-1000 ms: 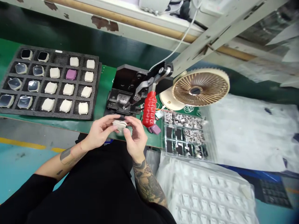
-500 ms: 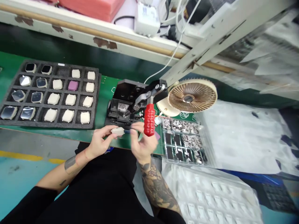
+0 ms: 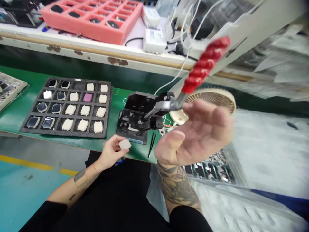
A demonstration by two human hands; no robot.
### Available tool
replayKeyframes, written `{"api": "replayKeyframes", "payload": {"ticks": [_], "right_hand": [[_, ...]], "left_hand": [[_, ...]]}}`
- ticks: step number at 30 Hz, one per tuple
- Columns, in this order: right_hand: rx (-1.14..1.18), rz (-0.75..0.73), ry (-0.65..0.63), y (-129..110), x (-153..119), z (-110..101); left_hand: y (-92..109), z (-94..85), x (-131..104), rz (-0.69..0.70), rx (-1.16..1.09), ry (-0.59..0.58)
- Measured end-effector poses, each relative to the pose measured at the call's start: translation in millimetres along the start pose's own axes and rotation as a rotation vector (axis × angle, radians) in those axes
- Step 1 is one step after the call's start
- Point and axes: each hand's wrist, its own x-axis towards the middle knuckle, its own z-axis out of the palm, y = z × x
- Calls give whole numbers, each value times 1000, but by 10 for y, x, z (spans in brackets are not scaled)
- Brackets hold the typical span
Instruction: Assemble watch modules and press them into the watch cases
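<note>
The left hand [image 3: 112, 150] pinches a pale case [image 3: 125, 144] before the black press [image 3: 142, 112], while the right hand [image 3: 196, 133], grip open, hovers below the red handle [image 3: 206, 66].

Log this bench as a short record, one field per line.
Left hand: holds a pale case
Right hand: open, near the red handle, not gripping it
Press: handle angled upward
Tweezers: on the green table, in front of the press
Gray tray: glossy-faced cases at left, pale ones at right, one purple
Shelf: pink tray, white boxes
</note>
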Motion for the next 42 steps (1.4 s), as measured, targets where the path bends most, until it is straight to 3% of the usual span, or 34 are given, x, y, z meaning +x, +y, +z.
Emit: {"api": "replayKeyframes", "payload": {"ticks": [2,5,7,10,13,17,21,24,28,36,42], "right_hand": [[-2,68,-59,36,-333,-184],[-64,275,-484,159,-908,-496],[-196,310,-723,284,-1190,-591],[-397,276,-936,510,-1368,-508],[-443,287,-1064,669,-1349,-349],[-335,398,-976,563,-1264,-403],[-210,498,-794,251,-1240,-766],[-240,521,-710,136,-1236,-1023],[-281,522,-688,144,-1227,-1179],[-263,554,-653,176,-1279,-1161],[-212,569,-641,201,-1309,-1221]], "left_hand": [[22,-77,-37,30,110,-22],[20,-180,-87,80,241,-26],[5,-204,-96,87,259,-7],[2,-172,-70,43,178,9],[41,-123,-50,3,87,-26],[124,-111,-40,128,254,-24],[171,-73,133,413,743,-23],[180,33,362,511,1070,-21],[202,193,559,456,1328,-20],[315,282,697,249,1577,-81],[283,225,624,304,1610,-68]]}}
